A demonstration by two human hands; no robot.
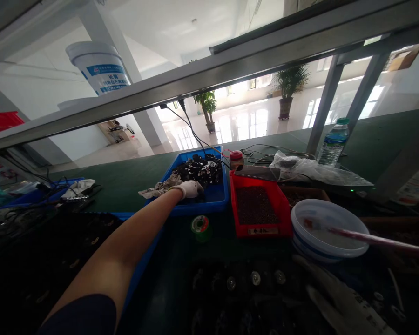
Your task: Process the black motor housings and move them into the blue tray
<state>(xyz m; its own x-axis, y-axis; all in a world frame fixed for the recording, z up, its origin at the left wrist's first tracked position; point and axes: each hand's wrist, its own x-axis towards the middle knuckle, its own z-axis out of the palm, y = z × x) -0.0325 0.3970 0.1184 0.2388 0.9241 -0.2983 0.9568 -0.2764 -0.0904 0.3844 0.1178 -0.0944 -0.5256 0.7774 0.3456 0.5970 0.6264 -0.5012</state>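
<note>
My left hand (pixel 191 190), in a white glove, reaches into a blue tray (pixel 214 201). Its fingers are curled down beside a heap of small black parts (pixel 200 170), and whatever they grip is hidden. A crumpled, dirty cloth or glove (pixel 160 187) lies at the tray's left side. Low on the right is my right hand (pixel 342 298) in a greyish glove, its finger and thumb apart with nothing visible between them. Rows of dark round parts, some with shiny metal centres (pixel 255 278), lie to its left in deep shadow.
A green tape roll (pixel 200 228) stands before the tray. To the right are a red bin (pixel 285 218) of small dark pieces, a phone (pixel 258 173), a white tub (pixel 330 251) with a red-handled stick (pixel 380 238), and a water bottle (pixel 334 144). A metal shelf beam (pixel 150 95) crosses above.
</note>
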